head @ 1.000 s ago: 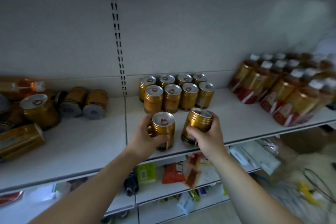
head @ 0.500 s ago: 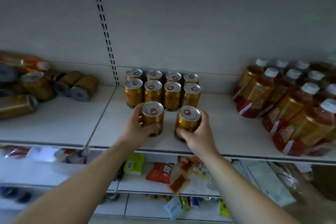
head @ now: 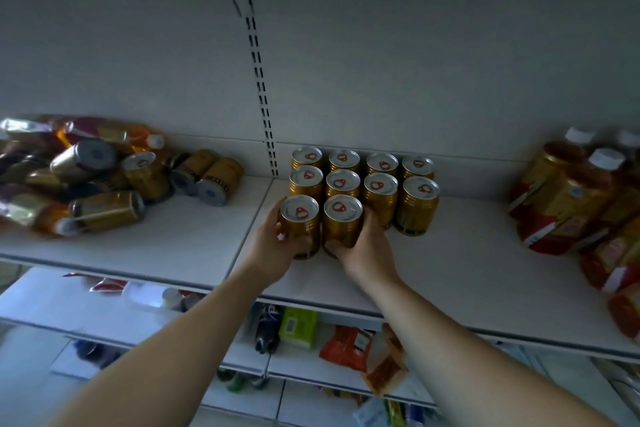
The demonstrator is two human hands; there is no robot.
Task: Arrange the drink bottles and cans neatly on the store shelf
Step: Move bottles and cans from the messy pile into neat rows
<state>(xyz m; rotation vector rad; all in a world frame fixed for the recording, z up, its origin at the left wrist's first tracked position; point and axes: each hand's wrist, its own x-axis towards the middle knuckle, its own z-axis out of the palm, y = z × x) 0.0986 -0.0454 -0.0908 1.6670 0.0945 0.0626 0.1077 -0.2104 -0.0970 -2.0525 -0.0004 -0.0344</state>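
Store shelf [head: 450,274], white, dim light. Landmark: upright can block [head: 363,180] by back wall. Left hand [head: 277,246] wrapped round left can [head: 299,222], right hand [head: 367,250] round right can [head: 343,220]. Both upright, touching block's front row, left half. Gap right of them looks next; loose heap [head: 104,180] far left, left hand nearer.

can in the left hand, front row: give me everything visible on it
The can in the left hand is a short gold cylinder, metal by its look, with ribbed sides, a dark band at the base and a silver lid bearing a red pull tab. It stands upright on the white shelf, first in a new front row, before the two rows of four. The left hand wraps its left side and front. The can in the right hand stands close beside it; contact unclear.
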